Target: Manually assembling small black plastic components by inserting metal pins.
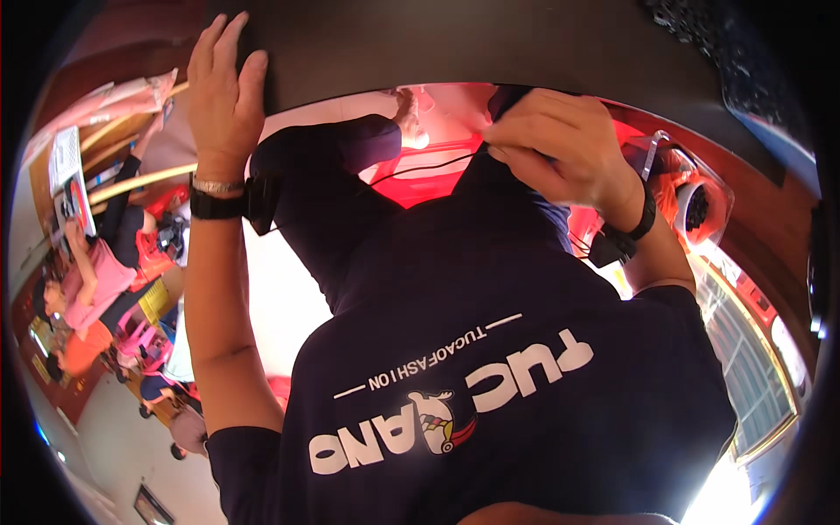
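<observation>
My left hand (226, 96) rests at the edge of a dark tabletop (394, 52). Its fingers are stretched out, the thumb a little apart, and nothing is in them. Below the right part of that edge is my right hand (564, 144), with fingers bent and the thumb and fingertips pressed together in a pinch. Whatever they grip, if anything, is too small or hidden to name. A thin black cable (429, 167) runs over my lap and ends from view close to these fingertips. Both wrists wear black straps with small dark devices.
Small black pieces (687, 26) lie at the table's far right, beside a bin (761, 92) of dark bits. Right of my right arm is an orange-rimmed container (697, 210) with black contents. Red plastic (420, 175) shows beneath my legs. Several people sit at the left, one in pink (96, 284).
</observation>
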Tool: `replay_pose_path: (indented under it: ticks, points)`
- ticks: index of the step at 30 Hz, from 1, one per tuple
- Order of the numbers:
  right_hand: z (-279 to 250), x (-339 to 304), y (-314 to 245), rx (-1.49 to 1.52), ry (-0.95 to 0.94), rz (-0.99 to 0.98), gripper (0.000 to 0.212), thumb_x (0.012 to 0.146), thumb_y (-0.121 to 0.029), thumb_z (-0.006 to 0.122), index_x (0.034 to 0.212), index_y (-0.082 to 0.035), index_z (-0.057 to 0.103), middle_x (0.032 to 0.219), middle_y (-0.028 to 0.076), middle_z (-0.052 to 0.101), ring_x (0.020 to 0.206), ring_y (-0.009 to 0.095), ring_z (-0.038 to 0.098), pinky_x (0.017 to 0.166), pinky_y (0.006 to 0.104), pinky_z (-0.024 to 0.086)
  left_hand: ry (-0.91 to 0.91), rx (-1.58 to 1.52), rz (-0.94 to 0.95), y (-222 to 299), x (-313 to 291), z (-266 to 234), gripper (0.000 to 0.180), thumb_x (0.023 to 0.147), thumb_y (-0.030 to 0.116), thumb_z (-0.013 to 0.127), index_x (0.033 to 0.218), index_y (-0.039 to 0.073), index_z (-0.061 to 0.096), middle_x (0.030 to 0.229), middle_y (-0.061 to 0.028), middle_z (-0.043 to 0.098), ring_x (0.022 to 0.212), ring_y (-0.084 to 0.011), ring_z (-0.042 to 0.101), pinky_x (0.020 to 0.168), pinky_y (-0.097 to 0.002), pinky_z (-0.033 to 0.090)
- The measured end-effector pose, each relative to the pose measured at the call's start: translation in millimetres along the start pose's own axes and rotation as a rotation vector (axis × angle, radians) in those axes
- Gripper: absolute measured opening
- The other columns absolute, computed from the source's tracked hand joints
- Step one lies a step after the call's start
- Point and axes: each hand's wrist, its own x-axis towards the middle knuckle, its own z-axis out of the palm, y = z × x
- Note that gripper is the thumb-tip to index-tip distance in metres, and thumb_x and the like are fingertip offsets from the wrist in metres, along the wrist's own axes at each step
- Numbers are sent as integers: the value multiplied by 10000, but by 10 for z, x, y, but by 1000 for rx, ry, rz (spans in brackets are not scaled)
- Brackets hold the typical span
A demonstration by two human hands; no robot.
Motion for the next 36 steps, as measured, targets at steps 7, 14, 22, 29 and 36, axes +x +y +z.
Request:
replay_pose_path:
  ticks: [7, 14, 22, 29, 36]
  points:
    - [486, 182, 10, 42, -434, 6, 76, 800, -124, 611, 855, -82, 643, 759, 84, 618, 703, 274, 609, 620, 381, 481, -1, -61, -151, 329, 36, -180, 426, 876, 224, 536, 1242, 7, 504, 1312, -237, 453, 1239, -397, 403, 1050, -439, 316]
    - [1759, 636, 620, -210, -769, 152, 204, 850, -199, 534, 879, -35, 652, 878, 129, 662, 828, 322, 621, 739, 403, 481, 89, -152, -239, 298, -46, -99, 478, 844, 252, 568, 1247, 8, 491, 1268, -232, 495, 1189, -379, 459, 1005, -430, 383]
    - [3030, 695, 1521, -78, -1057, 487, 204, 782, -212, 566, 670, -51, 625, 656, 112, 629, 643, 260, 612, 594, 365, 471, 616, -654, -689, -866, -1231, -29, 362, 933, 276, 509, 1138, -21, 537, 1006, -189, 621, 967, -298, 611, 832, -345, 474]
    - [3399, -72, 2624, 115, -1161, 820, 293, 843, -160, 513, 565, -107, 437, 573, -35, 464, 492, 66, 429, 430, 224, 328, 449, -818, -997, -1358, -2129, 554, 256, 927, 191, 532, 1067, -16, 591, 959, -157, 643, 916, -275, 635, 788, -301, 489]
    - [4272, -1210, 2987, 111, -986, 1449, 271, 851, -153, 506, 589, -114, 451, 564, -9, 469, 462, 101, 440, 439, 262, 367, 499, -1023, -1420, -1477, -3148, 1128, 278, 934, 167, 474, 1101, -9, 610, 961, -98, 680, 953, -163, 617, 877, -280, 434]
